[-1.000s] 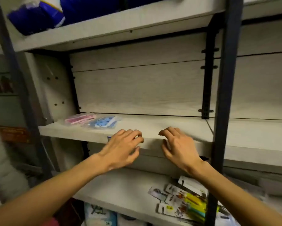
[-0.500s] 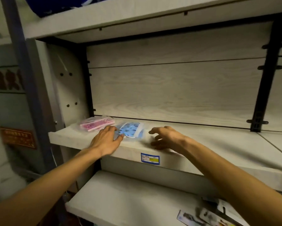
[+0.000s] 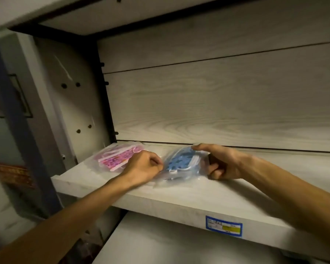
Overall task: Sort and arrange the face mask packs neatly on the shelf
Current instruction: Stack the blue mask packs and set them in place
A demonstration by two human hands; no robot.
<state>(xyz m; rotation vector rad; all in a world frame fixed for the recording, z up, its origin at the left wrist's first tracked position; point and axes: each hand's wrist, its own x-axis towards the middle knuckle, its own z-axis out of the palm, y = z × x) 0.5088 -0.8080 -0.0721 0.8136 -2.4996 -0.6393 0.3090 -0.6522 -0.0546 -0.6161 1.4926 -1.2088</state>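
Note:
Two clear packs of face masks lie side by side at the left end of the pale wood shelf point(image 3: 179, 195). The pink mask pack point(image 3: 114, 157) is nearest the side wall. The blue mask pack point(image 3: 181, 164) lies just right of it. My left hand point(image 3: 143, 168) has curled fingers that pinch the left edge of the blue pack, covering part of the pink one. My right hand point(image 3: 219, 162) holds the blue pack's right edge, with the index finger stretched over its far top corner and the other fingers curled.
A blue and yellow price label point(image 3: 223, 227) is stuck on the shelf's front edge. The wooden back panel point(image 3: 217, 103) stands close behind the packs. Another shelf board point(image 3: 160, 242) lies below, and one more overhead. A dark upright post point(image 3: 11, 119) runs down the left.
The view has come much closer to the shelf. Both hands moved from the shelf's front edge onto the blue pack and took hold of its two sides.

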